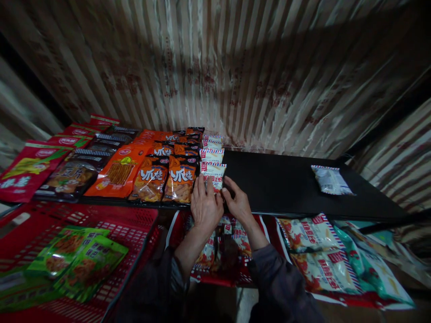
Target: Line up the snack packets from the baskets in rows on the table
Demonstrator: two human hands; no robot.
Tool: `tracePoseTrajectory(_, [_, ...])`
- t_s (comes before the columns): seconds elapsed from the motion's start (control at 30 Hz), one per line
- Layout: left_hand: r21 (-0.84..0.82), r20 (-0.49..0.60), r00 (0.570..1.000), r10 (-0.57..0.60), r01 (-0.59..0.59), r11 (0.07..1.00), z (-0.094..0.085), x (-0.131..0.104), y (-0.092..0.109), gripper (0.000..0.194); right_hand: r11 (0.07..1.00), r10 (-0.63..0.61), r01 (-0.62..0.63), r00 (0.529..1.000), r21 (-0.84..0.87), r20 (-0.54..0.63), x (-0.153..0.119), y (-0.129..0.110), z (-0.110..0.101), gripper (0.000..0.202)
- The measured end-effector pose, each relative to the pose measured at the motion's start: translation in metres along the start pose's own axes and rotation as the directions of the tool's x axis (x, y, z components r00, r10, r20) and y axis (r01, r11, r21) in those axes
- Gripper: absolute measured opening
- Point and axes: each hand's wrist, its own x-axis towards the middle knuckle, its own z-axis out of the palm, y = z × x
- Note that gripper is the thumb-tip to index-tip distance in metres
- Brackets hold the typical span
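A column of small white snack bags with striped edges stands on the black shelf (269, 179). My left hand (205, 204) lies over the lower left of the front white bag (213, 172), its fingers stretched out on the packet. At the bag's right edge is my right hand (237, 199), thumb and fingers apart, touching or very near its lower right corner. Directly left of the column are orange and black bags (180, 179), close to my left fingertips.
More orange bags (119, 172), dark bags and red bags (33, 168) line the shelf's left. One white bag (332, 180) lies at the right. Below are a red basket (134, 220) with green bags (92, 267) and baskets holding white bags (325, 269).
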Motion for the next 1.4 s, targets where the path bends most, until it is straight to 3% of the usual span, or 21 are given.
tracePoseTrajectory(0.13, [-0.038,-0.033,0.999,-0.021,0.02,0.999,0.001,0.0,0.001,0.054,1.0,-0.012,0.012,1.0,-0.026,0.02,0.001,-0.004,-0.002,0.046])
tracePoseTrajectory(0.3, [-0.2,-0.11,0.977,0.182,-0.201,0.959,-0.012,-0.008,0.012,0.037,1.0,-0.002,0.001,0.999,-0.01,-0.04,0.002,-0.013,-0.021,0.034])
tracePoseTrajectory(0.37, [-0.292,-0.057,0.96,0.273,-0.278,0.915,-0.015,-0.016,0.021,0.035,1.0,0.003,-0.003,1.0,0.003,-0.027,-0.001,-0.018,-0.036,0.03])
tracePoseTrajectory(0.43, [-0.364,0.096,0.927,0.362,-0.305,0.88,-0.015,-0.024,0.028,0.036,1.0,0.01,-0.01,1.0,-0.015,0.007,-0.007,-0.023,-0.053,0.028])
tracePoseTrajectory(0.5, [-0.367,0.347,0.839,0.419,-0.29,0.884,-0.011,-0.035,0.031,0.034,0.996,0.023,-0.014,0.994,-0.084,0.104,-0.017,-0.024,-0.071,0.025])
tracePoseTrajectory(0.57, [-0.299,0.609,0.681,0.408,-0.279,0.913,-0.005,-0.047,0.03,0.032,0.982,0.059,-0.011,0.965,-0.188,0.254,-0.033,-0.017,-0.084,0.022])
tracePoseTrajectory(0.63, [-0.214,0.772,0.534,0.344,-0.292,0.932,0.004,-0.062,0.025,0.037,0.961,0.12,-0.014,0.921,-0.275,0.372,-0.053,-0.001,-0.088,0.021])
tracePoseTrajectory(0.67, [-0.176,0.795,0.52,0.311,-0.293,0.94,0.009,-0.07,0.022,0.043,0.956,0.15,-0.029,0.903,-0.29,0.402,-0.065,0.011,-0.086,0.021])
tracePoseTrajectory(0.77, [-0.035,0.799,0.579,0.162,-0.223,0.974,0.028,-0.092,0.017,0.053,0.95,0.206,-0.098,0.91,-0.295,0.361,-0.097,0.048,-0.064,0.027])
tracePoseTrajectory(0.87, [0.009,0.772,0.632,0.067,-0.116,0.993,0.045,-0.107,0.014,0.057,0.874,0.294,-0.115,0.899,-0.472,0.325,-0.114,0.072,-0.034,0.044])
tracePoseTrajectory(1.0, [0.023,0.801,0.599,0.006,-0.042,0.999,0.052,-0.12,0.003,0.043,0.836,0.327,-0.087,0.872,-0.542,0.365,-0.123,0.07,-0.01,0.038])
tracePoseTrajectory(1.13, [-0.011,0.797,0.604,0.013,-0.007,1.0,0.04,-0.133,-0.008,0.045,0.813,0.35,-0.061,0.846,-0.58,0.402,-0.136,0.058,-0.01,0.038])
tracePoseTrajectory(1.2, [-0.051,0.787,0.616,0.046,-0.009,0.999,0.03,-0.136,-0.009,0.045,0.799,0.369,-0.104,0.862,-0.592,0.348,-0.142,0.053,-0.017,0.039])
tracePoseTrajectory(1.3, [-0.163,0.73,0.673,0.115,0.008,0.987,0.012,-0.134,-0.004,0.043,0.841,0.33,-0.195,0.924,-0.504,0.192,-0.145,0.047,-0.031,0.038])
tracePoseTrajectory(1.4, [-0.281,0.647,0.757,0.098,0.118,0.952,-0.009,-0.126,0.003,0.038,0.875,0.358,-0.329,0.934,-0.354,0.016,-0.144,0.035,-0.042,0.051])
